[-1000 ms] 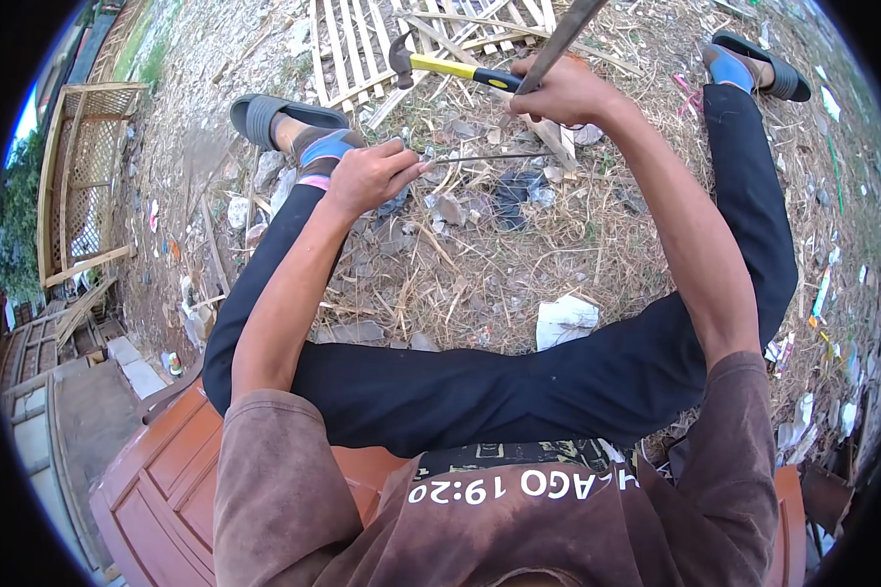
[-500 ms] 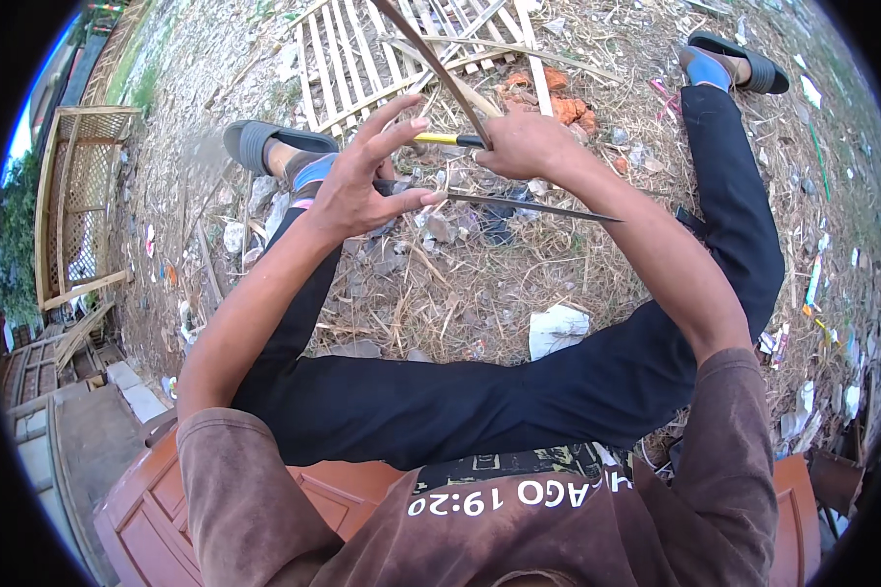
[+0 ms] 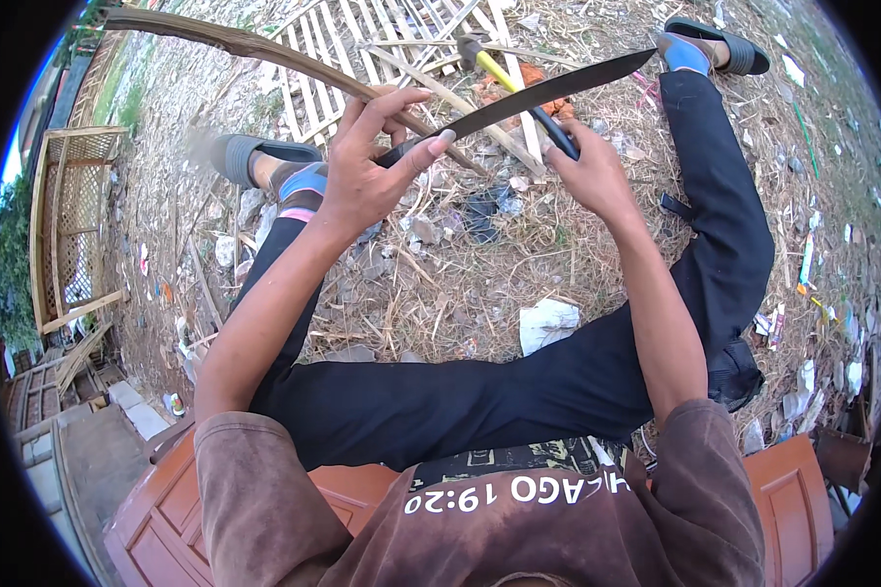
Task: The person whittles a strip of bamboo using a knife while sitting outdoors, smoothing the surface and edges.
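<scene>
My left hand is closed around the dark handle of a machete, its thumb along the base of the blade. The broad dark blade slants up to the right. A long, slightly bent wooden stick runs through the same hand, under the curled fingers, with its far end at the upper left. My right hand grips the black end of a hammer with a yellow and black handle. The hammer's head points up and away, and the machete blade crosses in front of its handle.
My legs in black trousers spread around littered ground with dry straw and stones. Ahead lies a frame of wooden slats, with an orange crumpled thing beside it. A pale stone slab lies near my thigh. A lattice panel stands left.
The stick has passed from my right hand to my left and now points up left. The machete blade has swung upward. My right hand has moved right, its hammer now head-up.
</scene>
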Demonstrator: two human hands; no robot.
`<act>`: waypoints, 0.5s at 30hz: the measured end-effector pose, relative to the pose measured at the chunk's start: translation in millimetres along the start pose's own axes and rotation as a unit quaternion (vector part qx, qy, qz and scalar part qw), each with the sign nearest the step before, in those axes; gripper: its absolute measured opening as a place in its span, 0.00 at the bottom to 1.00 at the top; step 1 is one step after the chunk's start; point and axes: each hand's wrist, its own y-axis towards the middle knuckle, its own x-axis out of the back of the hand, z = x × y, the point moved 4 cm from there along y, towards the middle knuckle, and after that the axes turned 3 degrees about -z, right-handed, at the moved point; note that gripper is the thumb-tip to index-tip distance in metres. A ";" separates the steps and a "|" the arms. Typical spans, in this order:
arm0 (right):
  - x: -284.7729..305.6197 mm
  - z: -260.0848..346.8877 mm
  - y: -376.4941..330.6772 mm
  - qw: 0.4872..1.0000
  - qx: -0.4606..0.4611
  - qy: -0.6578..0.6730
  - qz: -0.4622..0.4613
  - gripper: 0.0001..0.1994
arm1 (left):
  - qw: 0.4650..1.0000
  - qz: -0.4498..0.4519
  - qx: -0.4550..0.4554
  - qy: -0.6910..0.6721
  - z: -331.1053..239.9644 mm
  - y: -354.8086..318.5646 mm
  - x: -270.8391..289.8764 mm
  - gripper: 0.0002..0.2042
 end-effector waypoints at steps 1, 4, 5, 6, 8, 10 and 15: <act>10.6 -7.2 -8.1 0.997 -0.008 -0.045 -0.056 0.15 | 1.000 -0.009 0.019 -0.014 2.6 0.9 0.3 0.20; 25.4 -69.3 -16.6 0.976 -0.045 -0.165 -0.133 0.16 | 0.995 -0.032 0.037 -0.083 13.9 10.8 -13.3 0.17; 26.0 -97.9 -20.3 0.960 -0.067 -0.217 -0.165 0.16 | 0.990 -0.033 0.071 -0.118 20.2 12.3 -20.6 0.15; 25.7 -100.6 -22.0 0.942 -0.084 -0.260 -0.193 0.17 | 0.990 -0.033 0.069 -0.116 23.1 12.6 -21.0 0.15; 22.7 -104.3 -25.0 0.948 -0.151 -0.236 -0.150 0.23 | 0.974 -0.084 0.107 -0.179 34.2 12.9 -24.0 0.13; 20.1 -68.9 -32.1 0.905 -0.056 -0.347 -0.239 0.27 | 0.974 -0.099 0.110 -0.172 31.5 17.1 -26.3 0.13; -65.5 33.5 -55.4 0.959 -0.012 0.256 0.121 0.29 | 0.981 -0.122 0.096 -0.113 20.8 12.0 -30.8 0.15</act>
